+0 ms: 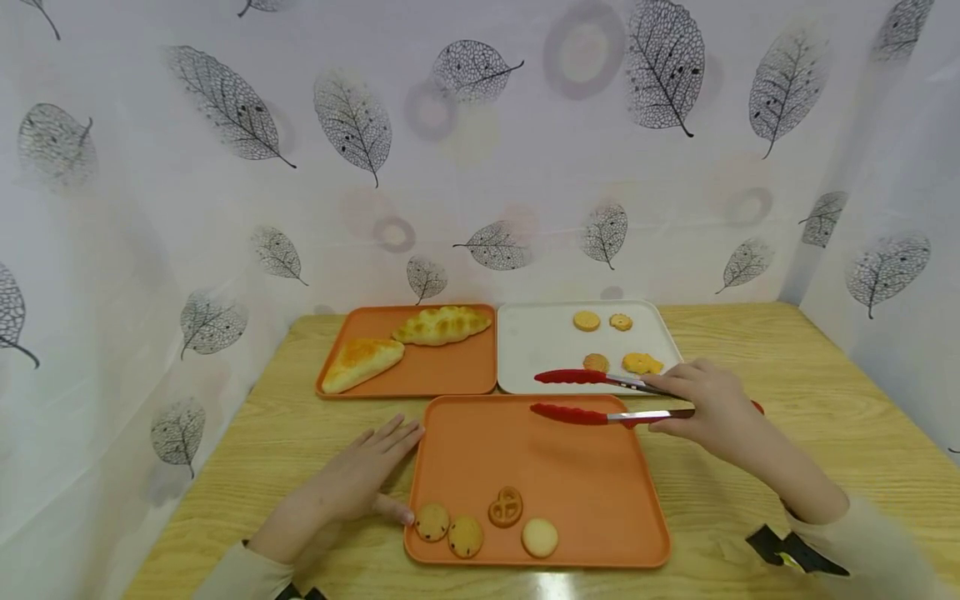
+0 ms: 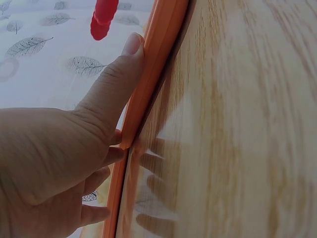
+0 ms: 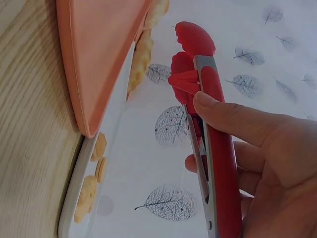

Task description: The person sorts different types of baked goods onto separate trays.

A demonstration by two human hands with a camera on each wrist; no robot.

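Observation:
My right hand (image 1: 708,408) grips red-tipped metal tongs (image 3: 218,144) between thumb and fingers. Their two red tips (image 1: 570,414) stand apart with nothing between them, over the back edge of the near orange tray (image 1: 600,483). My left hand (image 1: 356,479) lies with fingers spread at that tray's left edge; in the left wrist view its thumb (image 2: 111,82) touches the rim. On the near tray are two dotted round cookies (image 1: 466,536), a pretzel-shaped cookie (image 1: 506,507) and a plain round cookie (image 1: 540,537).
Behind stands a white tray (image 1: 525,342) with several cookies, among them a fish-shaped one (image 1: 641,363). Left of it, another orange tray (image 1: 450,375) bears a triangular pastry (image 1: 362,364) and a long braided bread (image 1: 442,325). A leaf-patterned curtain (image 1: 487,167) surrounds the wooden table (image 1: 750,350).

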